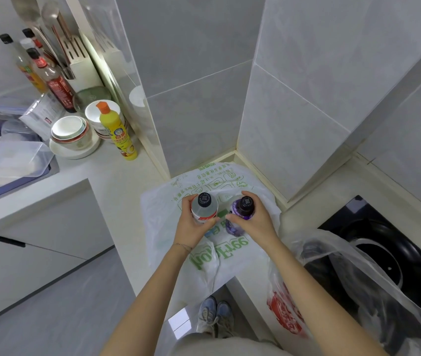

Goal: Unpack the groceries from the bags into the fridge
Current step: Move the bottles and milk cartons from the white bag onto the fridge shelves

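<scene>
Plainly this is the lifting-out step: two drinks are out of a bag and held upright, one per hand. At the far left, on the counter (pixel 117 181), stand bowls (pixel 72 132) and a yellow soap bottle (pixel 118 134), no part of the job.

Right of these, the left hand (pixel 191 227) grips a clear bottle (pixel 204 210) with a red label. Its thumb curls round the far side and its fingers (pixel 210 222) wrap the near side, below the black cap. Just beside it, the right hand (pixel 255 222) holds a purple bottle (pixel 237 214) the same way, fingers curled round the body. The bottles sit close together, over a white bag (pixel 163 227) with green print that lies flat on the counter.

Further right, a clear bag (pixel 345 278) with red print slumps over the black hob (pixel 384 227); its contents are too dim to name.

No fridge is in view, so the next move probably calls for turning away with both bottles. Both hands being full, opening the door may need one bottle set down or tucked.
</scene>
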Action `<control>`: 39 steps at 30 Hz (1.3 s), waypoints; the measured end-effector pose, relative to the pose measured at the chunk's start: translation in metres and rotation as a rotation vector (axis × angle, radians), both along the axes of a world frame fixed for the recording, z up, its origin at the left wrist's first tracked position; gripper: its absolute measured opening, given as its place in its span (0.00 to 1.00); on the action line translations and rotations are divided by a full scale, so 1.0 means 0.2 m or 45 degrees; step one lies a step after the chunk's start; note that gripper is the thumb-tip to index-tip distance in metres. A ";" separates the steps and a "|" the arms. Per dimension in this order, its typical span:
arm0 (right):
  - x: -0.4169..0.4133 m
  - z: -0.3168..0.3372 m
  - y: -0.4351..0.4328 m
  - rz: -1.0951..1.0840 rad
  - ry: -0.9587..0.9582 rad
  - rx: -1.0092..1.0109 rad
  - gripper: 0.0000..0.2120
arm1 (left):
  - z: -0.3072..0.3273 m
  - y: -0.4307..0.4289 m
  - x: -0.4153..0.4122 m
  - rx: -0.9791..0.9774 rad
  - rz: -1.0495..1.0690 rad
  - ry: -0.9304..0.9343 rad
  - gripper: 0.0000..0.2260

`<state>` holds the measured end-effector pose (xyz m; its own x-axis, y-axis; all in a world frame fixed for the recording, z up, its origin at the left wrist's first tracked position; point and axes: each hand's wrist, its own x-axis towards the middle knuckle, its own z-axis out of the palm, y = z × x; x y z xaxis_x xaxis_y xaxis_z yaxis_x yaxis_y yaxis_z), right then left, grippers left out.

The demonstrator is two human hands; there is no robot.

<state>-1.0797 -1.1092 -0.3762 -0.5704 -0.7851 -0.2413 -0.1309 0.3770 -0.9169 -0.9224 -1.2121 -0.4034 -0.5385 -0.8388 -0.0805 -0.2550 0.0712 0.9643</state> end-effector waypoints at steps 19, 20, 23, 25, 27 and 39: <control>0.08 0.18 0.08 -0.158 0.074 -0.220 0.30 | 0.06 0.05 0.05 -0.034 -0.043 0.008 0.33; 0.09 0.21 0.09 -0.146 0.090 -0.249 0.29 | 0.09 0.07 0.05 -0.022 -0.027 0.037 0.33; 0.12 0.29 0.12 -0.081 0.097 -0.325 0.29 | 0.19 0.12 0.08 -0.005 0.024 0.153 0.33; 0.14 0.32 0.16 -0.049 0.077 -0.368 0.30 | 0.28 0.17 0.12 -0.010 0.071 0.222 0.32; 0.17 0.35 0.20 -0.008 0.069 -0.390 0.31 | 0.38 0.23 0.17 -0.025 0.127 0.284 0.32; 0.54 0.46 0.55 0.497 -0.082 -0.477 0.27 | 0.59 0.91 0.71 -0.104 0.653 0.319 0.32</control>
<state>-0.9709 -0.9990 -0.2836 -0.2129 -0.9745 0.0709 -0.1350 -0.0425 -0.9899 -0.7807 -1.0295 -0.2858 -0.0554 -0.9958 0.0730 -0.0414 0.0753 0.9963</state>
